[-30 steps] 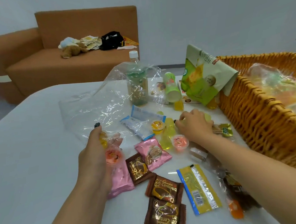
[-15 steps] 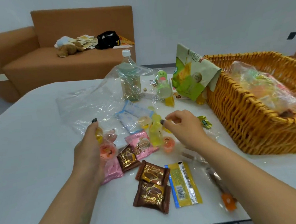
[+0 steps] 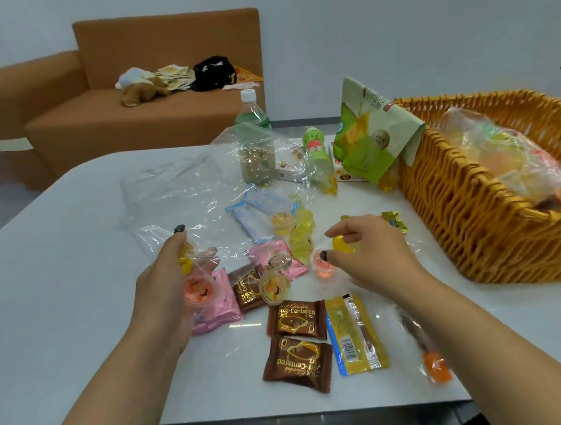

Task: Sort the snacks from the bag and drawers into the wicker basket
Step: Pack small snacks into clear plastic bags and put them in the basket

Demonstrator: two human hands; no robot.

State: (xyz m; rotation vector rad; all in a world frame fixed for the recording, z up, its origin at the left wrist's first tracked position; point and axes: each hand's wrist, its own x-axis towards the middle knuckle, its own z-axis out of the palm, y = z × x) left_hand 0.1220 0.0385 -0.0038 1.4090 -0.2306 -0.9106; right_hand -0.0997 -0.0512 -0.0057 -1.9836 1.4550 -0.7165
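My left hand (image 3: 164,283) grips a small clutch of jelly cups (image 3: 196,289), one orange and one yellow. My right hand (image 3: 375,252) pinches a yellow jelly cup (image 3: 341,244) just above the table. Loose snacks lie between my hands: an orange jelly cup (image 3: 274,287), a red jelly cup (image 3: 322,265), pink packets (image 3: 277,259), brown chocolate tart packets (image 3: 296,317) and a yellow sachet (image 3: 354,333). The wicker basket (image 3: 472,219) stands at the right with a clear bag of snacks (image 3: 514,159) inside it. An empty clear plastic bag (image 3: 185,199) lies crumpled at the back left.
A bottle (image 3: 254,147), a small green bottle (image 3: 317,163) and a green snack pouch (image 3: 367,140) stand behind the pile, the pouch leaning on the basket. A wrapped orange sweet (image 3: 432,364) lies near the table's front edge. A brown sofa (image 3: 133,123) stands beyond.
My right hand has drawn back from the pile toward me with a yellow jelly cup pinched in it. An orange jelly cup now lies on the brown packets. My left hand keeps its hold.
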